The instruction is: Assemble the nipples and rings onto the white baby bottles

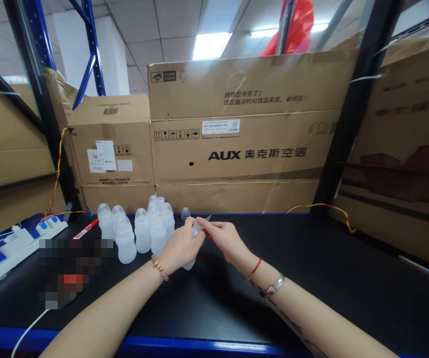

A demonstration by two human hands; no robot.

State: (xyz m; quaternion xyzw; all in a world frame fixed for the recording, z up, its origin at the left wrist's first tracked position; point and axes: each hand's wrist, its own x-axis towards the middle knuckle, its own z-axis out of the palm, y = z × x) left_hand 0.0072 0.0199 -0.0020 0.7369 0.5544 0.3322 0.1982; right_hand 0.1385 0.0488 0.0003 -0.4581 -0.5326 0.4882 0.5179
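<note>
My left hand (185, 243) is wrapped round a translucent white bottle (189, 265), whose base shows below my fingers. My right hand (219, 236) is closed at the bottle's top, thumb and fingers pinched together; a small pointed tip sticks out above them, too small to make out. Just behind my hands a clear dome cap (185, 214) stands on the black table. Several white bottles with clear caps (125, 241) stand upright in groups to the left of my left hand.
At the left lie a white power strip (24, 253), a red and white marker (85, 228) and a blurred-out object with a white cable. Cardboard boxes (244, 174) wall the back. A red and yellow wire (322, 204) runs along the rear right edge.
</note>
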